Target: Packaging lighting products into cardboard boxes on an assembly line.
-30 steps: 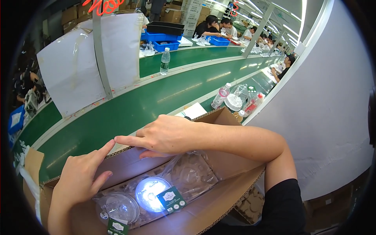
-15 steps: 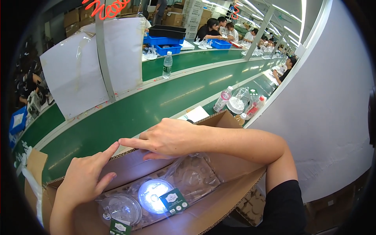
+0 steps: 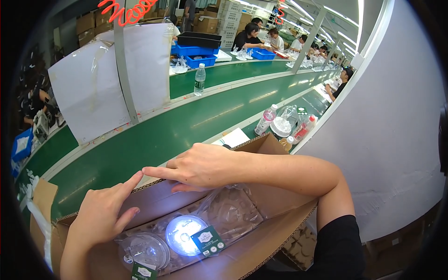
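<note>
Above a deep open cardboard box, my left hand has its index finger stretched out and its thumb apart, with nothing in it. My right hand reaches across from the right, index finger extended and the other fingers partly curled. The two index fingertips meet near the box's far rim. Inside, a round clear plastic piece glowing bluish-white carries a green card tag. To its left lies another round clear piece, unlit, with its own green tag. Clear film covers a moulded pulp tray on the right.
Beyond the box runs a green conveyor with a clear water bottle on its far edge. A pink-labelled bottle and a clear dome package stand past the box's right corner. More pulp trays lie below right.
My hands keep the same pose, fingertips together over the box. At the far bench, a person behind the one in black has shifted slightly left.
</note>
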`<state>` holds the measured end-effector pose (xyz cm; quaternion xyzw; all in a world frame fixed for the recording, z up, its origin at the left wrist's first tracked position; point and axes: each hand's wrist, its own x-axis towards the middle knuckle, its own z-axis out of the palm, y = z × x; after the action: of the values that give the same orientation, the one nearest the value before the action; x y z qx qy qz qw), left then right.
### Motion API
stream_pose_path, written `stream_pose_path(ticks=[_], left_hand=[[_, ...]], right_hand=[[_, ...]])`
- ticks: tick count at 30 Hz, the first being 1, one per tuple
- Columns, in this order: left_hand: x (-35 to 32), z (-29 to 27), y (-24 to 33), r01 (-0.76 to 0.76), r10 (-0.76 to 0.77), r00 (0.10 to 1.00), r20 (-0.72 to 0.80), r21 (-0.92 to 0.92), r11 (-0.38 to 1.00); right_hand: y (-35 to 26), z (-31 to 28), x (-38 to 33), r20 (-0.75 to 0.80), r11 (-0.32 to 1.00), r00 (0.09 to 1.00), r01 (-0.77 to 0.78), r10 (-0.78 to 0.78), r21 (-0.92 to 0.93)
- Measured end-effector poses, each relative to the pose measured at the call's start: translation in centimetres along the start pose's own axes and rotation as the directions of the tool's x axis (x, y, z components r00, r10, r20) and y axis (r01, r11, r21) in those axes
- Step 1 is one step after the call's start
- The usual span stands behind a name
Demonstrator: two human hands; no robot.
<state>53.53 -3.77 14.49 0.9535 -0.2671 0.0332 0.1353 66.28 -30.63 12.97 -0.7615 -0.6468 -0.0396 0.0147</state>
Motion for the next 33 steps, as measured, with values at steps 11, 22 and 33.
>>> stream_pose_path(ticks=[11,22,33], left_hand=[[0.0,-0.1,0.1,0.014,-0.014,1.0,0.01,-0.004,1.0],[0.0,-0.1,0.1,0.012,-0.011,1.0,0.006,-0.011,1.0],[-0.1,0.0,0.0,0.002,-0.002,1.0,-0.002,-0.01,1.0]], right_hand=[[0.0,-0.1,0.1,0.009,1.0,1.0,-0.001,0.001,0.001],[0.2,0.5,0.0,-0.124,1.0,0.992,0.03,-0.029,0.007],[0.3,0.7,0.1,-0.124,0.999,0.992,0.035,-0.033,0.018]])
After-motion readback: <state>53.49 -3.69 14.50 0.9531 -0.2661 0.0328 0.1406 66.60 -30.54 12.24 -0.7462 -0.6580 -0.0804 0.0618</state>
